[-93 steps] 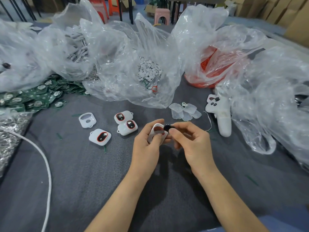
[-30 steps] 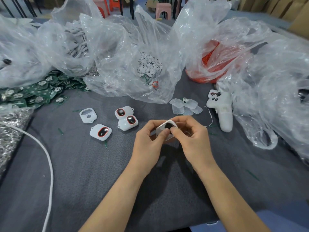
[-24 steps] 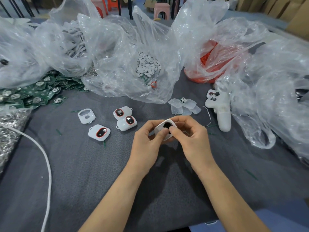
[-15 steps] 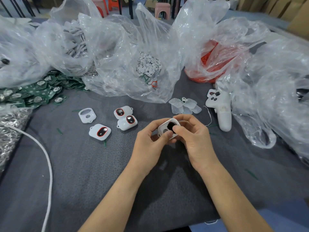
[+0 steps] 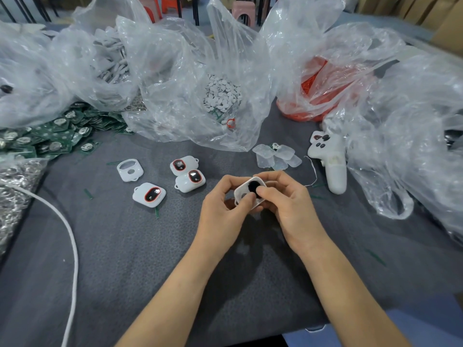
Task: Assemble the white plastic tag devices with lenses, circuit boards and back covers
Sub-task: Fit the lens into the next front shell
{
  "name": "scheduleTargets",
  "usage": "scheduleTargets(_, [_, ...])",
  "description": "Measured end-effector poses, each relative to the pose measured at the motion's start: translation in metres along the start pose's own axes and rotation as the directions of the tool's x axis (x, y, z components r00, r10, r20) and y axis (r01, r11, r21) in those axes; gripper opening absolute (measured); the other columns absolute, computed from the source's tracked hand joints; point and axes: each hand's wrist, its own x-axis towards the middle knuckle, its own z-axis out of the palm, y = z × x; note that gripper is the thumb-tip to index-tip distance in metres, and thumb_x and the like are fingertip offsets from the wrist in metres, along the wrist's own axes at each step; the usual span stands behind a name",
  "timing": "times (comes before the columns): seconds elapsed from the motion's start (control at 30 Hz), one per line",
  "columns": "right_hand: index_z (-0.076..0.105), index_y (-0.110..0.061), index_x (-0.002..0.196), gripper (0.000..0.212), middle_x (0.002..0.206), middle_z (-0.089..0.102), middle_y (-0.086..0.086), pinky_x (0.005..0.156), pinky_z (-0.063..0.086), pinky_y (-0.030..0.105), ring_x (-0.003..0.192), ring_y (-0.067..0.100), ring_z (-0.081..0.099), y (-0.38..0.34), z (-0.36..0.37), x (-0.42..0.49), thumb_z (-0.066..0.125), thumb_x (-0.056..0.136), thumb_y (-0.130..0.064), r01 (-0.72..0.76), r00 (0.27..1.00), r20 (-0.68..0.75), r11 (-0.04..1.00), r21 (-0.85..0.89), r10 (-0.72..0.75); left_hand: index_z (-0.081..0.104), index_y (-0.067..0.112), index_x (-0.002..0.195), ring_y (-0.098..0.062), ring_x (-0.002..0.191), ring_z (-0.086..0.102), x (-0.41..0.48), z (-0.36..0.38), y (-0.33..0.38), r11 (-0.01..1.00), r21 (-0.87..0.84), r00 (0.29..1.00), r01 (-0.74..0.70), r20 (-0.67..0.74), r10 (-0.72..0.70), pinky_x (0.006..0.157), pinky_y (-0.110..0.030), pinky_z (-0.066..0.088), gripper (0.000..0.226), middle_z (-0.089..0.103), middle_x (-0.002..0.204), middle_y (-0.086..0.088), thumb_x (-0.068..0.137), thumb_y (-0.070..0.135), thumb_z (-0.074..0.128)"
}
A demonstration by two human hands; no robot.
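Both hands hold one white tag shell (image 5: 242,192) above the grey table (image 5: 125,246). My left hand (image 5: 223,204) grips its left side with the thumb on its face. My right hand (image 5: 288,204) grips the right side, thumb tip on the black lens (image 5: 253,187) set in the shell. Three tags with red-ringed lenses (image 5: 149,195) (image 5: 191,180) (image 5: 180,165) lie to the left, beside an empty white shell (image 5: 129,169). A few clear back covers (image 5: 275,156) lie behind my hands. Green circuit boards (image 5: 50,136) are heaped at far left.
Crumpled clear plastic bags (image 5: 190,78) of parts line the back, one with small white discs (image 5: 221,92), one with red pieces (image 5: 323,88). A white handheld controller (image 5: 330,161) lies at the right. A white cable (image 5: 70,234) and a bag of metal rings (image 5: 15,189) sit at the left.
The black lens went from my right fingertips into the white shell. Both hands kept hold of the shell and turned it slightly, with the right thumb now over the lens.
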Motion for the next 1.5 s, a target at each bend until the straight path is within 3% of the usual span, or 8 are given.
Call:
scheduleTargets(0.17, [0.066, -0.009, 0.086, 0.017, 0.086, 0.070, 0.014, 0.074, 0.055, 0.037, 0.081, 0.026, 0.066, -0.0012, -0.0035, 0.0012, 0.056, 0.085, 0.006, -0.041, 0.997, 0.062, 0.997, 0.068, 0.036, 0.065, 0.009, 0.097, -0.027, 0.091, 0.068, -0.0005, 0.0008, 0.0022, 0.997, -0.073, 1.000, 0.008, 0.010, -0.007, 0.080, -0.041, 0.058, 0.017, 0.068, 0.097, -0.013, 0.089, -0.005, 0.059])
scheduleTargets(0.37, [0.066, -0.015, 0.075, 0.025, 0.080, 0.070, 0.013, 0.064, 0.055, 0.033, 0.074, 0.023, 0.066, -0.0014, -0.0044, 0.0024, 0.055, 0.085, 0.005, -0.038, 0.994, 0.104, 0.994, 0.101, 0.028, 0.067, 0.008, 0.097, -0.036, 0.094, 0.066, -0.0009, 0.0012, 0.0019, 0.998, -0.067, 1.000, 0.002, 0.007, -0.002, 0.081, -0.047, 0.058, 0.012, 0.069, 0.095, -0.012, 0.087, 0.006, 0.061])
scheduleTargets(0.63, [0.063, -0.014, 0.077, 0.010, 0.074, 0.068, 0.008, 0.060, 0.051, 0.033, 0.068, 0.019, 0.064, 0.0020, -0.0053, 0.0055, 0.058, 0.072, -0.007, -0.063, 0.993, 0.110, 0.993, 0.104, 0.052, 0.067, 0.010, 0.096, -0.023, 0.085, 0.067, -0.0005, 0.0009, 0.0015, 0.999, -0.040, 0.999, 0.032, 0.019, -0.031, 0.080, -0.046, 0.058, 0.016, 0.069, 0.090, -0.006, 0.081, 0.015, 0.061])
scheduleTargets(0.73, [0.062, -0.013, 0.080, 0.016, 0.077, 0.067, 0.007, 0.061, 0.051, 0.032, 0.073, 0.021, 0.062, 0.0028, -0.0046, 0.0044, 0.057, 0.081, 0.002, -0.046, 0.994, 0.102, 0.992, 0.118, 0.034, 0.066, 0.008, 0.097, -0.030, 0.090, 0.067, 0.0002, 0.0010, 0.0015, 0.998, -0.058, 0.999, 0.031, 0.016, -0.030, 0.080, -0.044, 0.057, 0.014, 0.069, 0.094, -0.011, 0.084, 0.012, 0.062])
scheduleTargets(0.83, [0.065, -0.014, 0.084, 0.022, 0.082, 0.068, 0.010, 0.064, 0.054, 0.032, 0.079, 0.025, 0.064, 0.0037, -0.0024, 0.0022, 0.056, 0.086, 0.007, 0.016, 0.998, 0.055, 0.998, 0.067, -0.020, 0.065, 0.003, 0.099, -0.029, 0.091, 0.067, 0.0008, 0.0002, 0.0009, 0.995, -0.088, 0.999, 0.042, -0.009, -0.043, 0.076, -0.035, 0.058, 0.011, 0.068, 0.096, -0.014, 0.090, -0.001, 0.059])
scheduleTargets(1.0, [0.064, -0.010, 0.091, 0.017, 0.083, 0.070, 0.013, 0.065, 0.058, 0.031, 0.077, 0.020, 0.067, 0.0046, 0.0006, 0.0008, 0.060, 0.086, 0.006, 0.132, 0.991, -0.003, 0.985, -0.110, -0.133, 0.065, 0.009, 0.100, -0.033, 0.097, 0.066, 0.0029, -0.0005, -0.0010, 0.999, 0.018, 0.999, 0.034, -0.039, -0.033, 0.087, -0.054, 0.054, 0.013, 0.069, 0.097, -0.011, 0.092, 0.002, 0.059])
scheduleTargets(1.2, [0.064, -0.015, 0.092, 0.017, 0.085, 0.071, 0.012, 0.071, 0.058, 0.036, 0.081, 0.025, 0.069, 0.0062, 0.0001, 0.0009, 0.062, 0.087, 0.001, 0.146, 0.989, 0.010, 0.972, -0.183, -0.146, 0.063, 0.009, 0.098, -0.029, 0.094, 0.067, 0.0030, -0.0012, -0.0021, 0.998, 0.038, 0.998, 0.042, -0.046, -0.040, 0.085, -0.052, 0.055, 0.011, 0.069, 0.097, -0.011, 0.092, 0.002, 0.057])
scheduleTargets(1.5, [0.065, -0.010, 0.093, 0.016, 0.085, 0.072, 0.015, 0.065, 0.054, 0.028, 0.078, 0.023, 0.069, 0.0046, 0.0008, 0.0009, 0.061, 0.087, 0.004, 0.072, 0.996, 0.041, 0.997, 0.040, -0.074, 0.064, 0.008, 0.102, -0.033, 0.101, 0.064, 0.0013, -0.0003, -0.0022, 1.000, -0.023, 0.999, 0.001, -0.042, -0.002, 0.089, -0.054, 0.052, 0.013, 0.068, 0.101, -0.013, 0.090, 0.011, 0.059])
